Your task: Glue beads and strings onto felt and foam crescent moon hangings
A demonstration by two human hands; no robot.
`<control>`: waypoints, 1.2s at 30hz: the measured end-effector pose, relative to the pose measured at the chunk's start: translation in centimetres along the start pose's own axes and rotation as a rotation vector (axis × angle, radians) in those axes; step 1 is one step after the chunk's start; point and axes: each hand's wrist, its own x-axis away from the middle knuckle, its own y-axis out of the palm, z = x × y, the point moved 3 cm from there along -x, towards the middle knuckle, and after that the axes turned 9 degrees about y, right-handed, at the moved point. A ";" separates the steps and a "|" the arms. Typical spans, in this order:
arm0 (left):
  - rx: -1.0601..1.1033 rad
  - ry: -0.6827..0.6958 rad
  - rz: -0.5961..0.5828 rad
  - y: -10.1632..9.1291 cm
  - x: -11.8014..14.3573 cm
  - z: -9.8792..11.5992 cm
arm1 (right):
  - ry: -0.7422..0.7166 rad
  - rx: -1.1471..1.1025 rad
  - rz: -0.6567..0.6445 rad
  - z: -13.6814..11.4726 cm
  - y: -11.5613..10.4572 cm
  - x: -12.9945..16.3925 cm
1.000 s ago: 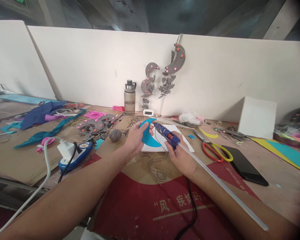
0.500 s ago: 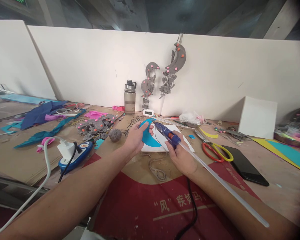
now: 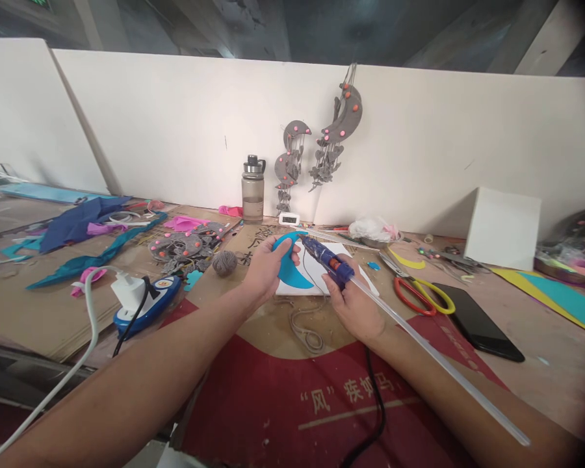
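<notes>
White board [image 3: 175, 130] backs the cluttered table [image 3: 550, 383]; from afar I watch the left hand [image 3: 263, 268] pinch a blue crescent [image 3: 287, 268] between thumb and fingers, over a white sheet [image 3: 340, 248]; the right hand [image 3: 355, 304] grips a glue gun [image 3: 324, 257], its nozzle [image 3: 302, 240] by the crescent's one o'clock tip, contact unclear to me; from the crescent, yarn [image 3: 225, 264] lies at nine o'clock, scissors [image 3: 410, 280] at three; a bottle [image 3: 253, 196] stands at eleven.
</notes>
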 end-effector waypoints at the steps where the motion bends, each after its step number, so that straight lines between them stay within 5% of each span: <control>1: -0.025 0.007 -0.002 0.0 0.0 0.0 | 0.003 -0.007 -0.003 0.0 0.0 0.0; 28: -0.048 0.021 -0.016 0.0 0.1 0.1 | 0.032 -0.117 -0.026 0.1 -0.1 -0.1; 31: 0.017 0.002 -0.005 -0.3 -0.2 0.0 | 0.120 -0.254 -0.004 0.4 -0.2 -0.5; 36: 0.032 -0.023 -0.005 -0.6 -0.5 -0.3 | 0.496 -0.599 -0.064 2.4 0.5 -1.8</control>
